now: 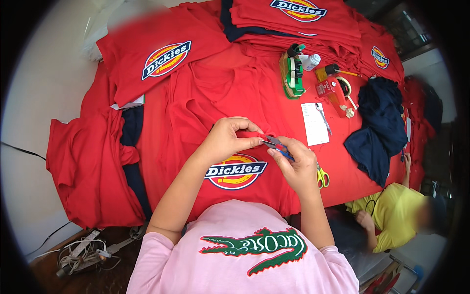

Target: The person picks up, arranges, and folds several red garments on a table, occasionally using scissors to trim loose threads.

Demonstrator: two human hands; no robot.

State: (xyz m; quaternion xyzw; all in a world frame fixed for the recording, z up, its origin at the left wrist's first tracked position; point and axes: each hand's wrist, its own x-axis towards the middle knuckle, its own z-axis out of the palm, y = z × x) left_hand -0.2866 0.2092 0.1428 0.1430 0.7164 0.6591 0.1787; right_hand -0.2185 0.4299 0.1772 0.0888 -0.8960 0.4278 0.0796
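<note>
A red T-shirt point(272, 188) with a printed chest logo lies spread before me on the table. My left hand point(229, 139) pinches a raised edge of its red cloth between thumb and fingers. Closed around small thread snips point(285, 153) with blue handles, my right hand point(299, 161) holds their metal blades right at the pinched edge, by the left fingertips. Whether the blades touch the cloth or a thread is too small to tell. Yellow-handled scissors point(321, 177) lie just right of my right hand, partly hidden by it.
Folded red shirts point(298, 36) are piled at the back, with more red shirts point(90, 166) at left. Dark blue cloth point(379, 127), a paper slip point(315, 125), a green-and-black tool point(293, 73) and a red tape dispenser point(334, 93) lie right. A person in yellow point(399, 215) sits at lower right.
</note>
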